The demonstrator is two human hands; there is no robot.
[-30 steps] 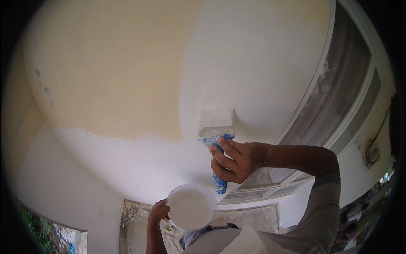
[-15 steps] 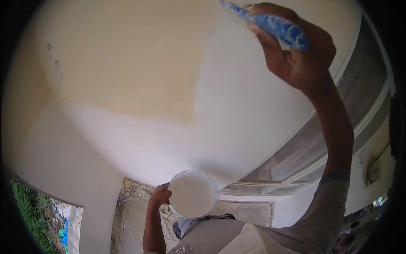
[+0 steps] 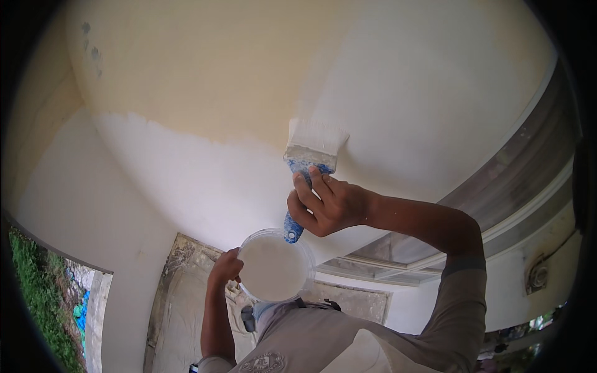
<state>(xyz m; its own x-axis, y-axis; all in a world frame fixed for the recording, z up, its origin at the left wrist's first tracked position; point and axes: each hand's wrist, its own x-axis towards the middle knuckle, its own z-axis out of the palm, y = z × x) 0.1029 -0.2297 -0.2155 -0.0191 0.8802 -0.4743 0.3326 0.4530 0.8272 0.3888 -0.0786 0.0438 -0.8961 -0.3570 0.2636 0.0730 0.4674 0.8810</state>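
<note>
My right hand point(image 3: 323, 202) grips the blue, paint-spattered handle of a wide brush point(image 3: 311, 137), whose white, paint-coated bristles rest on the wall point(image 3: 193, 74) at the boundary between cream paint and white paint. Just below, my left hand point(image 3: 227, 267) holds the rim of a clear plastic bucket point(image 3: 273, 264) filled with off-white paint, held in front of my body.
A white-framed window point(image 3: 497, 193) runs along the right, with a round fitting and cable point(image 3: 536, 280) beyond. A stained sheet-like covering point(image 3: 186, 298) lies below at left. An opening at lower left shows greenery point(image 3: 37, 292) and blue material point(image 3: 81, 317).
The brush rose high to the upper right, then came back down to mid-wall with my right hand. The white area now reaches further over the cream. My left hand and bucket shifted slightly.
</note>
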